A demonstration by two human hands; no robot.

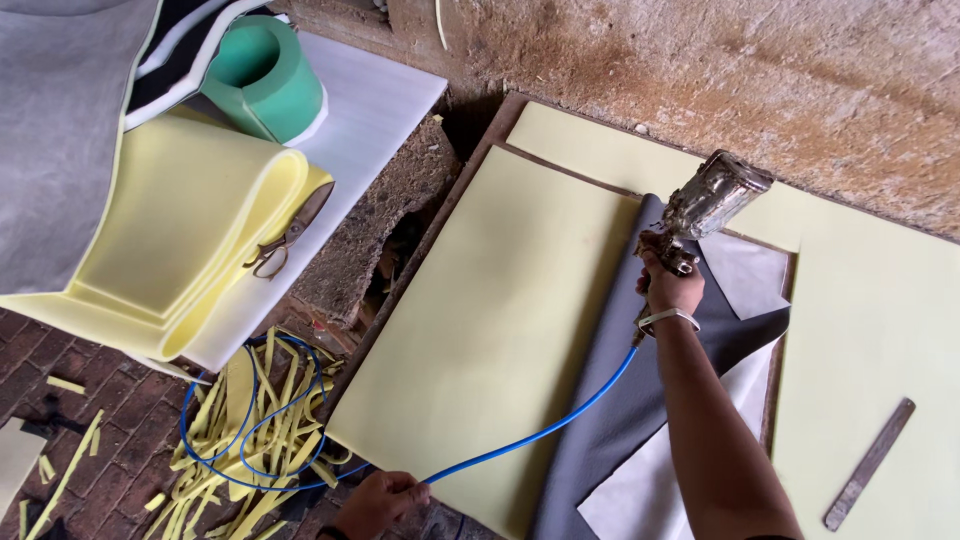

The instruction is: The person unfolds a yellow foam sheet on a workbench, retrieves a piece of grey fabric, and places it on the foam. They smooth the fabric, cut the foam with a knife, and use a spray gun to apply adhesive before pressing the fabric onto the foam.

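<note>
At the far left a folded pad of pale yellow foam (180,230) lies on a white board (370,110), with a pair of old shears (290,235) resting on its folded edge and a green foam roll (265,75) behind it. Below these, yellow foam offcuts (250,430) lie scattered on the brick floor (40,350), and loops of the blue air hose (520,440) lie among them.

The left hand (378,500), at the bottom edge of the view, is curled loosely around the hose near the lower corner of the big yellow foam sheet (500,320). The hose looks light, smooth and springy, so it would likely slide through a slack grip and is best gathered in a closed fist.

The foam sheet lies flat on a wooden board, with grey fabric (620,420) draped along its right side; both look soft and limp, apt to crease if pulled at one corner.

The right hand (668,285) is wrapped tight around the handle of the metal spray gun (705,205), held above the fabric with its cup toward the wall. The gun looks rigid, fairly heavy at the cup end, and crusted; the handle is the sound place to hold it.

At the far right a flat metal bar (868,465) lies on another foam sheet (880,310).
</note>
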